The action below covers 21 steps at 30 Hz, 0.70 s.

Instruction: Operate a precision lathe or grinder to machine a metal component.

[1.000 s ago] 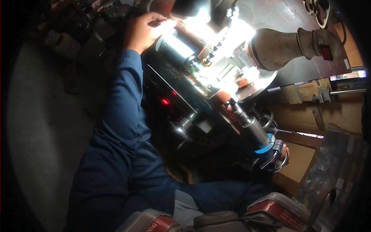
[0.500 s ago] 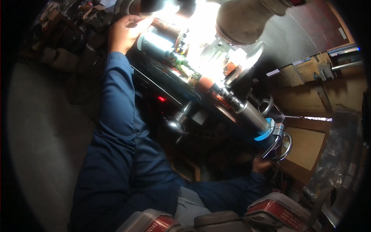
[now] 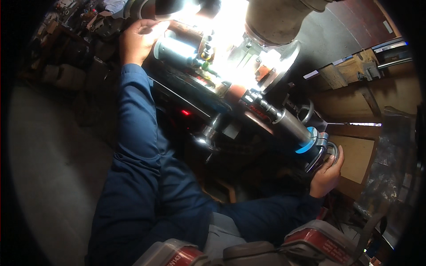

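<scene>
Handle of curved metal (image 3: 336, 152), at right of the frame and a little below mid-height, loops out from the end of a bench-mounted machine. The right hand (image 3: 327, 176) has its fingers curled around this loop, coming from below and outside, probably because that side leaves the wrist clear of the metal. Next to the loop sits a blue collar (image 3: 303, 148), and up and left of it a steel cylinder (image 3: 290, 126) lies on the same slanting line, apparently so that all three share one axis.

At the far end of that line, in the upper left, a pale cylinder (image 3: 175, 50) stands just beside the left hand (image 3: 136, 42). That hand is bent, thumb and fingers toward the machine; its fingertips are lost in glare, so whether they pinch anything I cannot tell. Spread this wide, the two arms seem to let the person reach both ends at once.

A bulky grey housing (image 3: 273, 20) hangs over the glare at top centre. Below the machine, near the middle, are a polished steel knob (image 3: 202, 138) and a small red light (image 3: 186, 112). Farther right, a wooden block (image 3: 333, 76) and a clear plastic sheet (image 3: 382, 170) line the edge.
</scene>
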Each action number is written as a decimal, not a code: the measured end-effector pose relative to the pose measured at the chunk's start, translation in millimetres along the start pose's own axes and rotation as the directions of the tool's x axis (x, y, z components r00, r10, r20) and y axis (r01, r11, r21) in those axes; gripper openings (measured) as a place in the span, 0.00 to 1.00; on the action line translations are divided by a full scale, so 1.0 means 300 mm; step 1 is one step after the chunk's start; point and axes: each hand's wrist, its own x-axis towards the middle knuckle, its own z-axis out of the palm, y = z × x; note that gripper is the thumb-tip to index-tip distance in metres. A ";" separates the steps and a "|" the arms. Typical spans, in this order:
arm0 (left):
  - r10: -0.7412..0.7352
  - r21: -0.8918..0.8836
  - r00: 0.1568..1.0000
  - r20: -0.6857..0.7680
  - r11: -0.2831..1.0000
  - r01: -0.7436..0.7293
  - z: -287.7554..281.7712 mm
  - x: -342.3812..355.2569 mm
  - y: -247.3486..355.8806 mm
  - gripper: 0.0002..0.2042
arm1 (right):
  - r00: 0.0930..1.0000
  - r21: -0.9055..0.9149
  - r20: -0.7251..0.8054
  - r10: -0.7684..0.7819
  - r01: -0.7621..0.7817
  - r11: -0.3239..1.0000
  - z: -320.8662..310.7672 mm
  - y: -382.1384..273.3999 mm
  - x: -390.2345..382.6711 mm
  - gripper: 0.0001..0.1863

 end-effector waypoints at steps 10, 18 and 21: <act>0.021 -0.027 1.000 -0.020 0.999 -0.022 -0.021 -0.029 0.025 0.11 | 0.907 -0.008 0.349 -0.237 0.256 0.967 -0.007 0.099 0.218 0.15; 0.052 0.113 0.998 -0.017 0.992 -0.050 -0.024 -0.037 0.062 0.13 | 0.557 0.090 0.827 0.078 -0.269 0.959 0.017 0.042 0.380 0.14; 0.062 0.129 0.998 -0.007 0.990 -0.060 -0.025 -0.023 0.050 0.14 | 0.482 0.042 0.867 0.127 -0.324 0.945 0.089 0.120 0.443 0.13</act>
